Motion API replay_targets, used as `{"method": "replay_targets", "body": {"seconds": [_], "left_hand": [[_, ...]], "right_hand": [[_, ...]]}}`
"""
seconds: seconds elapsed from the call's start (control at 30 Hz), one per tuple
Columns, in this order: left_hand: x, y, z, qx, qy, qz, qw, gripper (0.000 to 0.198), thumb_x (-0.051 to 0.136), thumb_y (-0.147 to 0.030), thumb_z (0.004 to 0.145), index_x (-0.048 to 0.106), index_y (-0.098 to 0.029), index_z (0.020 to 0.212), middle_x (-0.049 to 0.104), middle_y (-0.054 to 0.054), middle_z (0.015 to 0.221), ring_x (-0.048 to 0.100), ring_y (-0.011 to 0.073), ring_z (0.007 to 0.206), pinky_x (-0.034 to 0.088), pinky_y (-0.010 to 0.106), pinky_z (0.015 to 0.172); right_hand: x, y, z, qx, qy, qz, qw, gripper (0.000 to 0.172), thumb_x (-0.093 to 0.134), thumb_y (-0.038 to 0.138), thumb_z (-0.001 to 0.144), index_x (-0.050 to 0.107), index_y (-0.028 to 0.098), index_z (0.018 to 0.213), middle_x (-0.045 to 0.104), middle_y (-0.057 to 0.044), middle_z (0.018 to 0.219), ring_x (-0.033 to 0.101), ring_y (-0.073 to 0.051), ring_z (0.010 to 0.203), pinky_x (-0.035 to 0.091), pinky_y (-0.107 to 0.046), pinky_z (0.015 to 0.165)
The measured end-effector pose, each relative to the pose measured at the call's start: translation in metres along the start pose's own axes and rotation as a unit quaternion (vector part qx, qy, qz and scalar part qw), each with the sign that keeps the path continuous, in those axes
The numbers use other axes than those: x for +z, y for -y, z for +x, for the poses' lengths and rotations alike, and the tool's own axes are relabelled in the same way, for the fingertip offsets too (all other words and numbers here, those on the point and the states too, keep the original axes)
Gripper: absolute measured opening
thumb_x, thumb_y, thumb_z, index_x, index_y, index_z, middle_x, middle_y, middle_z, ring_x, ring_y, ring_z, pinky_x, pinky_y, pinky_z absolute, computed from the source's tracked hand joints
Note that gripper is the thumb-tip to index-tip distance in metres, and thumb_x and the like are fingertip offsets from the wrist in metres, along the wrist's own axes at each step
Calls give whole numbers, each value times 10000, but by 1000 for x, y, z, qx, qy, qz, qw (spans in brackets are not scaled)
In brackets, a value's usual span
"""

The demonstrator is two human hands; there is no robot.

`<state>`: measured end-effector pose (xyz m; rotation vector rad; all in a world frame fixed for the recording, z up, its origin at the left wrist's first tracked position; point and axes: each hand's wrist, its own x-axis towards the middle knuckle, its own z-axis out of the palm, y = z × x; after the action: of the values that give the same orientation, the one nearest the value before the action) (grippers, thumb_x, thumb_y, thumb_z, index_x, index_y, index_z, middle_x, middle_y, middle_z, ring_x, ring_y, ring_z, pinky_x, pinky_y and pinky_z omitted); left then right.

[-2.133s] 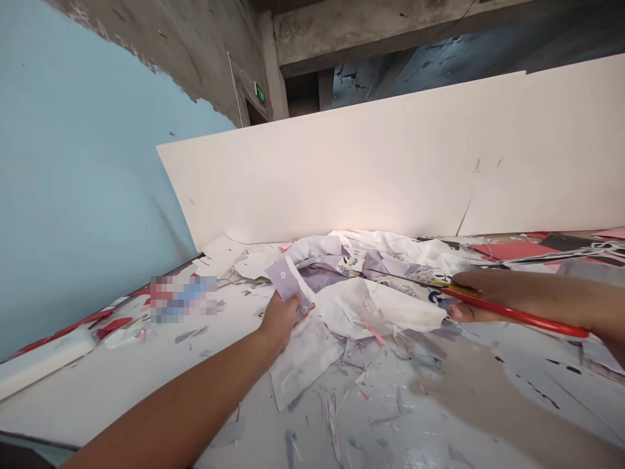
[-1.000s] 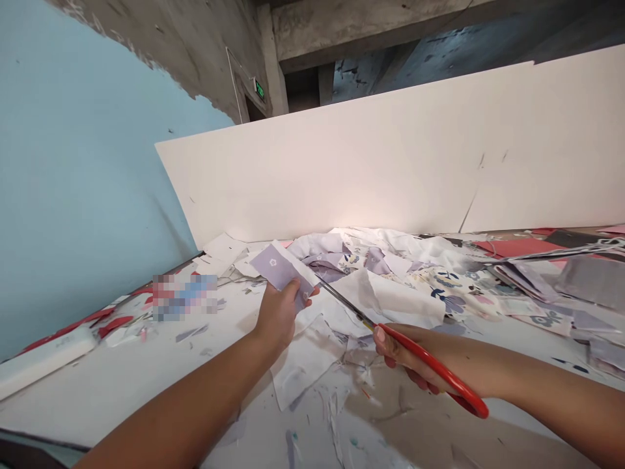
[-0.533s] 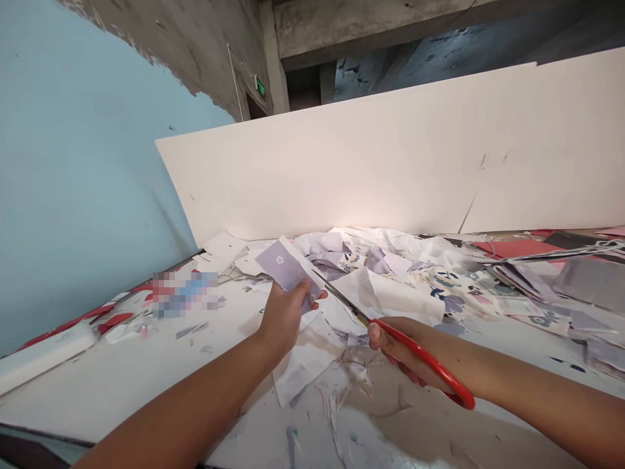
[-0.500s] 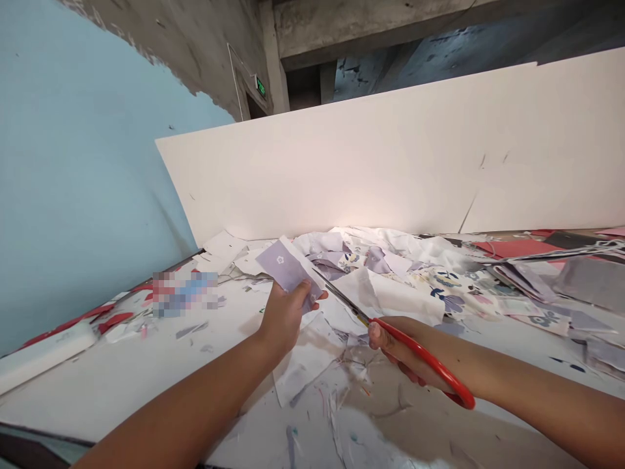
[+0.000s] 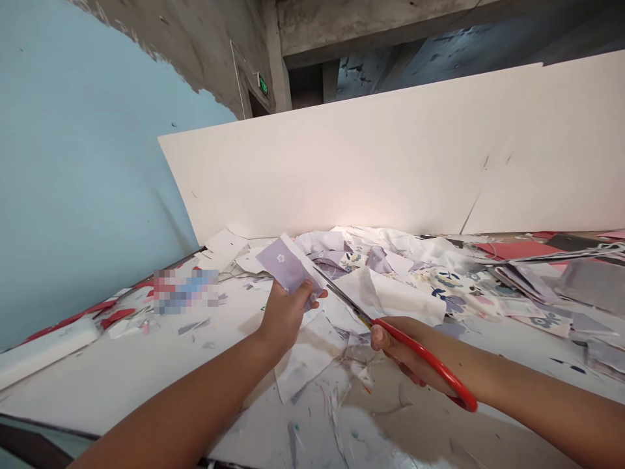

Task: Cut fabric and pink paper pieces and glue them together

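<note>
While left hand point(image 5: 283, 316) closes its grip on lilac flower-printed scrap point(image 5: 289, 264), right hand point(image 5: 405, 348), at 3 o'clock, clamps red-handled scissors point(image 5: 430, 367); blades touch scrap.

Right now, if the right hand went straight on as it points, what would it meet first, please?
Probably the lilac paper piece in the left hand; the scissors seem at its edge.

Head cam — fwd-down, close over table point(image 5: 122, 384)

Green sign point(image 5: 262, 85): hanging by the doorway, its lettering showing too small to read.
Other text: none showing.
</note>
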<state>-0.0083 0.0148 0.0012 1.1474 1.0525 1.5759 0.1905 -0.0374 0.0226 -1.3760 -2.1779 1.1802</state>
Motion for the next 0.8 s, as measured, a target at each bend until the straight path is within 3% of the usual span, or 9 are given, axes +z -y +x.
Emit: {"method": "replay_targets", "body": {"seconds": [0.37,0.8], "left_hand": [[0,0,-3,-4,10,4,1000,340,627,-313,656,476,-185,932,625,39,837,639,175,686,469,253,557],[-2,0,-4,0,16,2,1000,346,635,-318,649,466,-176,915,611,40,828,643,193,719,470,267,578]], "right_hand": [[4,-11,4,34,-1,25,999,478,310,669,745,421,204,733,318,64,529,274,-69,400,264,-201,414],[7,-10,6,69,-6,73,995,488,336,684,723,365,199,683,289,76,497,243,-44,358,214,-188,357]]}}
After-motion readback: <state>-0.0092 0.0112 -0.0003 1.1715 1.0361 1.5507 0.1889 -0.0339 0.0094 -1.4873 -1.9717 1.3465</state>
